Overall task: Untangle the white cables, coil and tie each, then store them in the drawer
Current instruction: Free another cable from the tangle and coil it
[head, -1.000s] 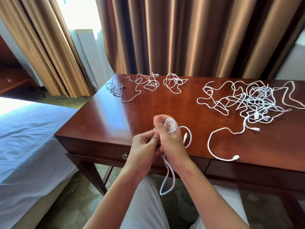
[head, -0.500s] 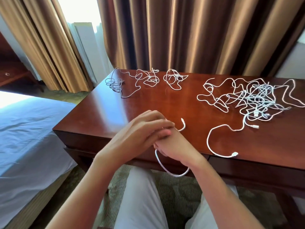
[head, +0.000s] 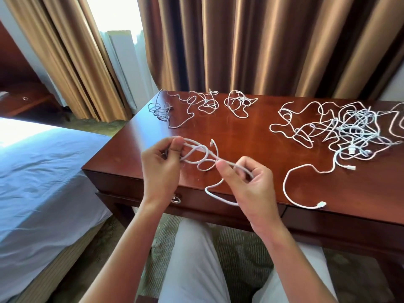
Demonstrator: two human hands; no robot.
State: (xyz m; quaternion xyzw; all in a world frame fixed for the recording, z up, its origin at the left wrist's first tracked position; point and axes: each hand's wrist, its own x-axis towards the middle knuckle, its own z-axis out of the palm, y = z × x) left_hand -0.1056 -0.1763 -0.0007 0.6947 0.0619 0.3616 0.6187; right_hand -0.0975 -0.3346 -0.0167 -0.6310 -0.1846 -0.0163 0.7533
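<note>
Both hands have a grip on the same cable (head: 200, 155): the left hand (head: 160, 165) pinches one end of its loose loops between thumb and fingertips, and the right hand (head: 249, 182) has its fingers curled round the other end of the bundle, thumb laid along the strands. The cable hangs in the air just above the front edge of the counter (head: 240, 132), with one plug (head: 212, 142) sticking up between the hands and a tail (head: 215, 194) drooping down past the drawer front. The loops look uneven and slack, so I'd say the coil is only half made; to do it well the hands ought to draw the turns to one even size, lay them flat against each other, and keep enough tail free to wrap round the middle and tuck through. Letting go with either hand now would likely let the turns spring apart. The drawer (head: 196, 199) below, with its metal pull (head: 175, 199), appears closed, so it still needs opening. Over to the right the big tangle (head: 349, 130) lies untouched, one strand trailing to a plug near the counter's edge, and three smaller bunches (head: 205, 103) sit at the back, loosely gathered; whether they are tied I can't tell.
</note>
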